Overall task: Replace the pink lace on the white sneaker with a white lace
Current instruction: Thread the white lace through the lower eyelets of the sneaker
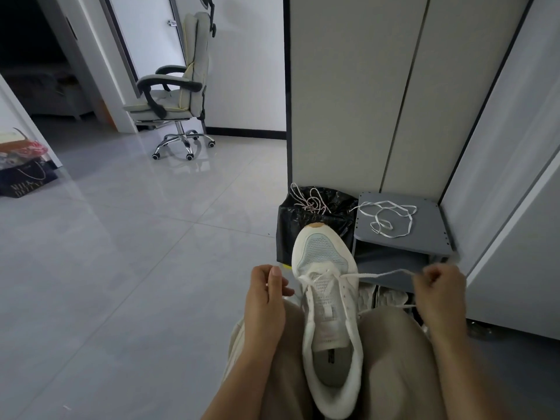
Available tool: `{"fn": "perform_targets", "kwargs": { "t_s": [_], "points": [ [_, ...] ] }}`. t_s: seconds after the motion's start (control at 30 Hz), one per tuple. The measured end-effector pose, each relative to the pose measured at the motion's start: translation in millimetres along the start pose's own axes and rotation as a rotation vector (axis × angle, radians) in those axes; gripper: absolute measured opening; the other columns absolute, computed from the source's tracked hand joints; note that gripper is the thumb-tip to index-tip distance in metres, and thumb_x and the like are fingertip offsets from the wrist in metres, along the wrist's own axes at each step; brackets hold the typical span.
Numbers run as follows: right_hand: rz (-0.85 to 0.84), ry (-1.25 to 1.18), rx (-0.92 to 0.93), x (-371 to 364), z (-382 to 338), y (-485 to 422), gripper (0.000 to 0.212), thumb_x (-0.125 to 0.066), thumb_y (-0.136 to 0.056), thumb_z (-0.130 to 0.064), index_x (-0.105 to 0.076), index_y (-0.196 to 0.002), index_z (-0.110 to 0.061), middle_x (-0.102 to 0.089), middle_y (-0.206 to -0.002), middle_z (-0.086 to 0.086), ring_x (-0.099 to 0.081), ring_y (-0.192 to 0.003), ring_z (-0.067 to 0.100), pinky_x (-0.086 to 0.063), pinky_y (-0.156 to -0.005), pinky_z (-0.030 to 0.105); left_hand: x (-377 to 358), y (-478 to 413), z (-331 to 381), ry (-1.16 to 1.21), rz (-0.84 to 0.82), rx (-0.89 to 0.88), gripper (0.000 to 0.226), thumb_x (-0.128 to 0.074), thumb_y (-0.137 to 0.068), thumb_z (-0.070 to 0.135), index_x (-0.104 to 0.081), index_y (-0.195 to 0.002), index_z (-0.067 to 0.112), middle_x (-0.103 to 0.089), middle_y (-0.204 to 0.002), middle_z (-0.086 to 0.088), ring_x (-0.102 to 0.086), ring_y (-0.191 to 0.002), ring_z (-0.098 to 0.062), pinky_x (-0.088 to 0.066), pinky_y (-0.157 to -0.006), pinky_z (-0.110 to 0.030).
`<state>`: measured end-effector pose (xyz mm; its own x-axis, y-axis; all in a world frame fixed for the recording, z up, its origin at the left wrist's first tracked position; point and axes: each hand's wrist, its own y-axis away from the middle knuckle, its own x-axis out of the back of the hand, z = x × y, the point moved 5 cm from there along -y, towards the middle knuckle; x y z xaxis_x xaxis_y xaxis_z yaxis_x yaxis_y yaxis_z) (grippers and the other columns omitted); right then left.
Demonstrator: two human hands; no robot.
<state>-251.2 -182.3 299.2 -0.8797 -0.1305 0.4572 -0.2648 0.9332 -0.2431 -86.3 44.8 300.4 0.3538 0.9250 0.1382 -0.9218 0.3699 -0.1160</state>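
Bags are sitting at the far left of the floor, and a chair is standing further back. The left hand is curling its fingers and pinching one thin end of the lace. The sneaker is lying on the person's lap between the knees, toe pointing away, with the lace running through its front eyelets. Beyond the toe, the pink lace is lying tangled on a black bin. A spare lace is lying loose on the grey shelf. The right hand is clenching the lace's other end, pulling it taut sideways. The hands are well apart.
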Motion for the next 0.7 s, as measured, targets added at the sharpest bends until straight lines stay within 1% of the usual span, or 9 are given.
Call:
{"fn": "perform_targets", "kwargs": {
  "t_s": [0.07,0.17,0.2,0.27,0.33,0.43,0.57,0.63,0.7],
  "points": [
    [-0.079,-0.048,0.188,-8.0,-24.5,10.6,0.018,-0.058,-0.079,-0.007,-0.057,-0.097,-0.006,-0.046,-0.099,0.003,-0.048,-0.076,0.017,-0.042,-0.071,0.026,-5.6,3.2,3.7,-0.094,-0.064,-0.050,0.024,-0.037,-0.099,0.024,-0.051,-0.079,0.021,-0.061,-0.068,0.003,-0.061,-0.064,-0.010,-0.047,-0.065,-0.024],
    [-0.412,-0.130,0.479,-26.5,-70.9,38.9,0.016,-0.055,-0.076,-0.028,-0.059,-0.090,-0.021,-0.048,-0.093,-0.010,-0.050,-0.078,0.004,-0.040,-0.068,0.008,-11.8,10.6,10.4,-0.169,-0.142,-0.176,0.023,-0.042,-0.097,0.025,-0.053,-0.077,0.027,-0.062,-0.065,0.010,-0.057,-0.061,-0.004,-0.043,-0.059,-0.018],
    [-0.507,-0.120,0.518,-33.4,-74.4,44.9,0.007,-0.060,-0.078,-0.026,-0.059,-0.085,-0.024,-0.049,-0.091,-0.011,-0.051,-0.078,0.003,-0.039,-0.068,0.007,-12.6,12.2,12.0,-0.174,-0.153,-0.208,0.019,-0.044,-0.095,0.030,-0.052,-0.078,0.030,-0.062,-0.068,0.012,-0.056,-0.062,-0.005,-0.043,-0.059,-0.019],
    [-0.585,-0.108,0.502,-39.1,-72.8,47.8,0.017,-0.068,-0.080,-0.013,-0.058,-0.078,-0.027,-0.049,-0.085,-0.010,-0.050,-0.076,0.003,-0.038,-0.067,0.007,-13.1,13.5,11.8,-0.208,-0.162,-0.244,0.013,-0.045,-0.085,0.044,-0.049,-0.079,0.033,-0.060,-0.070,0.010,-0.054,-0.062,-0.007,-0.043,-0.059,-0.023],
    [-0.626,-0.129,0.463,-39.8,-67.4,46.6,0.020,-0.068,-0.081,-0.009,-0.057,-0.074,-0.025,-0.050,-0.079,-0.006,-0.050,-0.071,0.004,-0.038,-0.064,0.008,-13.1,12.9,8.9,-0.239,-0.169,-0.246,0.009,-0.051,-0.084,0.040,-0.045,-0.081,0.034,-0.057,-0.069,0.009,-0.053,-0.066,-0.011,-0.044,-0.062,-0.028],
    [-0.473,-0.227,0.377,-35.0,-61.7,41.2,0.010,-0.061,-0.078,-0.023,-0.054,-0.071,-0.020,-0.053,-0.076,-0.002,-0.050,-0.067,0.009,-0.040,-0.061,0.011,-15.5,12.8,9.4,-0.250,-0.220,-0.263,0.020,-0.049,-0.080,0.051,-0.049,-0.083,0.031,-0.060,-0.074,0.012,-0.056,-0.072,-0.011,-0.046,-0.068,-0.028],
    [-0.098,-0.143,0.134,-15.0,-28.9,13.8,0.018,-0.056,-0.084,-0.004,-0.050,-0.071,-0.014,-0.052,-0.076,0.011,-0.048,-0.067,0.021,-0.038,-0.059,0.029,-15.1,13.2,13.5,-0.212,-0.222,-0.292,0.008,-0.051,-0.084,0.035,-0.051,-0.076,0.033,-0.060,-0.074,0.020,-0.054,-0.069,-0.001,-0.040,-0.064,-0.011],
    [-0.059,-0.034,-0.004,-9.3,-7.3,4.9,0.010,-0.054,-0.084,-0.009,-0.051,-0.076,-0.007,-0.054,-0.085,0.017,-0.048,-0.065,0.022,-0.036,-0.057,0.028,-12.9,13.3,13.7,-0.193,-0.202,-0.308,0.011,-0.055,-0.086,0.028,-0.053,-0.076,0.032,-0.059,-0.073,0.014,-0.054,-0.070,-0.001,-0.039,-0.064,-0.009],
    [-0.104,0.106,-0.028,-11.7,-0.3,5.4,0.008,-0.055,-0.083,-0.012,-0.051,-0.077,-0.008,-0.054,-0.093,0.016,-0.049,-0.067,0.022,-0.037,-0.061,0.030,-10.6,13.2,15.0,-0.147,-0.182,-0.322,0.010,-0.056,-0.083,0.035,-0.053,-0.074,0.030,-0.058,-0.072,0.009,-0.054,-0.068,-0.003,-0.040,-0.062,-0.009]
  ]
}}
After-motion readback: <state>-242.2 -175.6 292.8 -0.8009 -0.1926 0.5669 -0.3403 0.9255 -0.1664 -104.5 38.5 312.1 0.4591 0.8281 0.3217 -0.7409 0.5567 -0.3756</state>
